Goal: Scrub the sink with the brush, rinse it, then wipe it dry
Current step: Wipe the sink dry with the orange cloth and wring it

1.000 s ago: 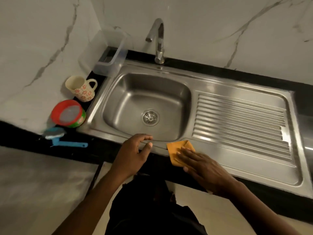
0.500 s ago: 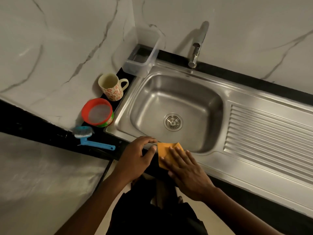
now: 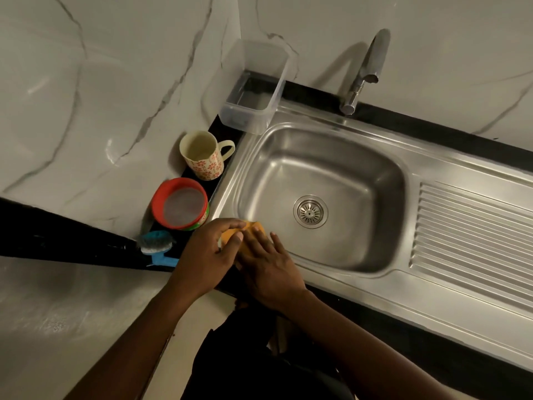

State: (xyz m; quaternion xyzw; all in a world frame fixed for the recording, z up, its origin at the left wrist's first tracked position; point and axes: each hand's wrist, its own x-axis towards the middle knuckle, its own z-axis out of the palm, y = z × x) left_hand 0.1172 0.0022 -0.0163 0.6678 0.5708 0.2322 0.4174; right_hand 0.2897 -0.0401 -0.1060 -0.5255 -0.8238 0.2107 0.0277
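pressing orange cloth (image 3: 253,226) onto near rim of sink (image 3: 375,290) with flat, spread right hand (image 3: 268,264), left hand (image 3: 206,255) arched over cloth edge, grip unclear

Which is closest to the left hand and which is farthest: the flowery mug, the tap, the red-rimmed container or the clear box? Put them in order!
From the left hand, which pinches the orange cloth:
1. Red-rimmed container, just beyond the fingers, slightly left.
2. Flowery mug, farther back by the wall.
3. Clear box, in the back corner.
4. Tap, far back on the right.
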